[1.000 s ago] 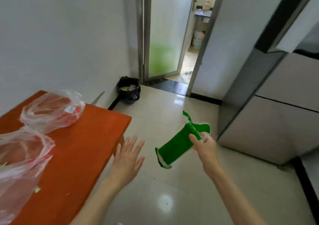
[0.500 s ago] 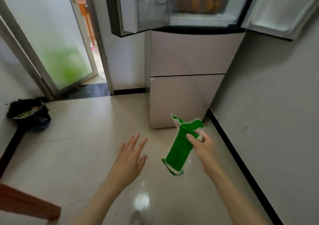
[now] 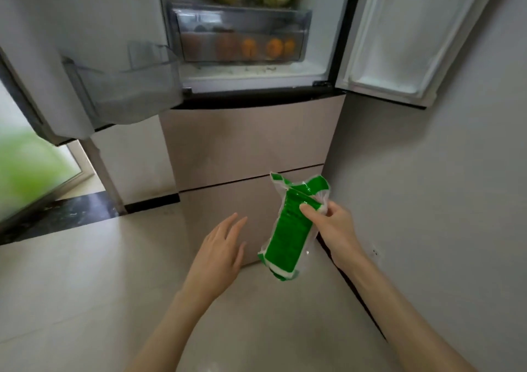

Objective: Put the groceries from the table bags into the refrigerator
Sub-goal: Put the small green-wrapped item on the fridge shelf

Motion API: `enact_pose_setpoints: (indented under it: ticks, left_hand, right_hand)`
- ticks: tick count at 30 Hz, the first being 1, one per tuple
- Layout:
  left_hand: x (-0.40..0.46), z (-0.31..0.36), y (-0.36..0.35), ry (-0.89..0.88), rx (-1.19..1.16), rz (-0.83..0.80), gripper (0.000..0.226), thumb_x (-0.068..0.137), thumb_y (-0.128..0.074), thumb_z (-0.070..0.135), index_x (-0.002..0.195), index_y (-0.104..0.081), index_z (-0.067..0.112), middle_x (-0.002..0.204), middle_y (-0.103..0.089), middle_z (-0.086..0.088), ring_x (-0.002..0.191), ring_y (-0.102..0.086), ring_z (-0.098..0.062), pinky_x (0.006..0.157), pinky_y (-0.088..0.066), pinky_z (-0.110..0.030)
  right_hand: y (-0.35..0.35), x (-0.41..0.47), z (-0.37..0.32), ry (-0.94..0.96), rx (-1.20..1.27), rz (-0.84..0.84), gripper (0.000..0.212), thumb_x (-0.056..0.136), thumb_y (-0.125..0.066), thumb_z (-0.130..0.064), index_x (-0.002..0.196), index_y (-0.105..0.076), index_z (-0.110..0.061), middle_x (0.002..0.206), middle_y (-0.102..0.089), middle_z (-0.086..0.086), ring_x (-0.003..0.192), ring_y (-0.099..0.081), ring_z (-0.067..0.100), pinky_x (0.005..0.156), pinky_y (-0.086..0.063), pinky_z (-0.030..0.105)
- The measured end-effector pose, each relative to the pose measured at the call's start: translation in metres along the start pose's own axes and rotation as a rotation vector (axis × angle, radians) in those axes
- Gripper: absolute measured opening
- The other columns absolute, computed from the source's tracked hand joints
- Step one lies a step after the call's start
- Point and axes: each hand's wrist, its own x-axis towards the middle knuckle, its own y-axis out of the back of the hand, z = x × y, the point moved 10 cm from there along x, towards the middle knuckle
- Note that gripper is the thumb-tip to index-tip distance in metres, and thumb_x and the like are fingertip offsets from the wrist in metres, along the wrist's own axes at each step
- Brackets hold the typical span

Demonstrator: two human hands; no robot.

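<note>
The left hand [image 3: 221,247] hangs open and empty, probably free to steady things. Just right of it, the right hand [image 3: 332,225] pinches the green pack [image 3: 289,232] near its top, below the open fridge [image 3: 245,66], seemingly ready to lift in.

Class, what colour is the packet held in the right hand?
Green packet with white edges, head view.

you have one head-worn wide-angle view, looking forward and down, close over both forearms; beyond the right hand [image 3: 335,229] it faces the open refrigerator [image 3: 251,132], floor [image 3: 85,286] beneath the hand.
</note>
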Motion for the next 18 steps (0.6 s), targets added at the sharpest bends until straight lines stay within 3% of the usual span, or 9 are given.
enact_pose_setpoints:
  ticks: [6,9,12,14,18]
  left_hand:
    - [0.117,0.008,0.005,-0.069,0.057,0.001,0.056,0.090,-0.028,0.040,0.135,-0.043,0.011,0.138,-0.046,-0.014,0.124,-0.048,-0.028,0.102,-0.039,-0.039]
    - [0.167,0.011,0.019,-0.098,0.098,0.046,0.057,0.089,-0.028,0.041,0.135,-0.044,0.011,0.139,-0.045,-0.015,0.125,-0.048,-0.029,0.101,-0.039,-0.039]
    - [0.221,0.006,0.046,-0.083,0.128,0.116,0.052,0.093,-0.038,0.038,0.138,-0.040,0.013,0.143,-0.040,-0.014,0.129,-0.043,-0.028,0.104,-0.036,-0.039]
    - [0.264,0.001,0.072,-0.067,0.135,0.188,0.051,0.093,-0.050,0.027,0.140,-0.037,0.013,0.146,-0.035,-0.014,0.133,-0.038,-0.028,0.108,-0.034,-0.041]
    - [0.345,-0.004,0.134,-0.011,0.185,0.372,0.050,0.093,-0.051,0.023,0.140,-0.037,0.013,0.146,-0.034,-0.014,0.133,-0.035,-0.030,0.106,-0.036,-0.043]
  right_hand:
    - [0.017,0.114,-0.028,-0.065,0.240,0.083,0.005,0.085,-0.064,-0.012,0.088,-0.068,-0.012,0.100,-0.070,0.011,0.100,-0.065,0.025,0.090,-0.052,0.042]
    - [0.016,0.168,-0.051,-0.056,0.253,0.093,0.002,0.086,-0.064,-0.012,0.086,-0.065,-0.012,0.097,-0.069,0.010,0.094,-0.066,0.024,0.086,-0.054,0.041]
    - [0.010,0.225,-0.082,-0.019,0.283,0.075,0.001,0.086,-0.064,-0.012,0.085,-0.064,-0.011,0.088,-0.069,0.007,0.081,-0.066,0.018,0.072,-0.058,0.032]
    - [0.003,0.264,-0.107,0.005,0.302,0.044,0.002,0.086,-0.064,-0.012,0.085,-0.064,-0.010,0.085,-0.069,0.006,0.078,-0.066,0.016,0.067,-0.058,0.028]
    - [-0.016,0.336,-0.163,0.049,0.367,-0.029,0.003,0.086,-0.064,-0.010,0.088,-0.063,-0.009,0.088,-0.069,0.007,0.078,-0.066,0.016,0.063,-0.058,0.027]
